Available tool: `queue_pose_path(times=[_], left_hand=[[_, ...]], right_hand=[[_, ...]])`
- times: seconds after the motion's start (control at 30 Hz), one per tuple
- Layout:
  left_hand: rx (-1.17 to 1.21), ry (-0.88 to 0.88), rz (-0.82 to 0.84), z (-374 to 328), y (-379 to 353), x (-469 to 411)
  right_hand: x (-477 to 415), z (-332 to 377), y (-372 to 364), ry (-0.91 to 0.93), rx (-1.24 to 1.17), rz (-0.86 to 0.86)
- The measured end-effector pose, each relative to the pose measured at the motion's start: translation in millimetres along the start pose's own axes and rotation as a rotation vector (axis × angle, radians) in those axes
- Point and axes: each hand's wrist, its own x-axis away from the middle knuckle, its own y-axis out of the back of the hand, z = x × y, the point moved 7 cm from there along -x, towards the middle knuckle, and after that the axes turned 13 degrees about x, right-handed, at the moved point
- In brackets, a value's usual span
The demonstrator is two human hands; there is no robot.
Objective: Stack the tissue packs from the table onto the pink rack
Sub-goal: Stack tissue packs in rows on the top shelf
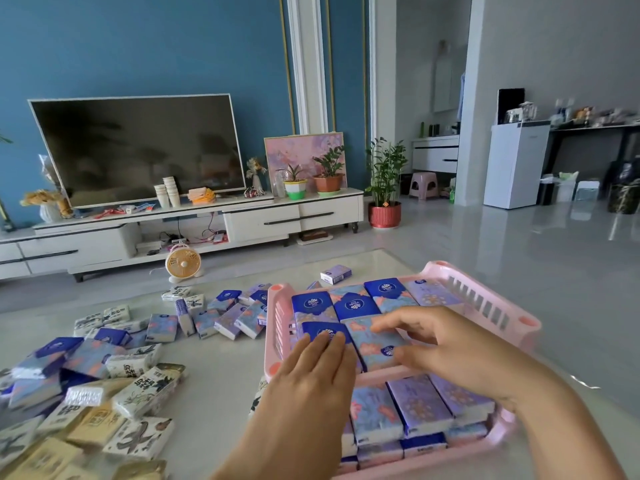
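Note:
The pink rack [485, 299] stands at the right of the pale table [214, 382]. Its top shelf holds several blue and purple tissue packs in rows; the lower shelf [502, 427] is filled with more. My left hand [313, 372] lies flat with straight fingers on a dark blue pack [323, 329] at the shelf's near left. My right hand [436, 344] reaches over the shelf's near edge, fingers spread and lightly bent on a light blue floral pack [370, 341] beside it. Neither hand grips a pack.
Loose tissue packs [114, 379] in blue, white and beige lie heaped over the table's left half. One purple pack [335, 274] sits alone behind the rack. Beyond the table are a small orange fan [183, 262], a TV cabinet [263, 220] and a potted plant [385, 188].

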Motion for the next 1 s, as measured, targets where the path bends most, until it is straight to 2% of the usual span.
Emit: queue_pose_path(times=[0.1, 0.17, 0.27, 0.57, 0.7, 0.77, 0.83, 0.9, 1.0], left_hand=[[0.074, 0.125, 0.091, 1, 6, -3], [0.123, 0.081, 0.024, -1, 12, -6], [0.128, 0.083, 0.055, 2, 17, -5], [0.354, 0.179, 0.146, 16, 23, -4], [0.286, 0.137, 0.027, 14, 20, -6], [0.256, 0.061, -0.043, 10, 16, -1], [0.323, -0.033, -0.144, 5, 20, 10], [0.442, -0.011, -0.230, 14, 29, 25], [0.382, 0.004, -0.411, 38, 44, 56]], right_hand=[[-1, -1, -2, -0.007, 0.014, -0.017], [-2, -1, -3, -0.015, 0.015, -0.024], [-3, -1, -4, -0.017, 0.026, -0.031], [-3, 8, -7, -0.010, 0.152, -0.066], [0, 9, -8, -0.007, 0.129, -0.086], [2, 12, -8, 0.012, 0.115, -0.115], [4, 19, -7, 0.041, 0.133, -0.184], [7, 33, -6, 0.081, 0.152, -0.285], [16, 69, -5, 0.184, 0.095, -0.439]])
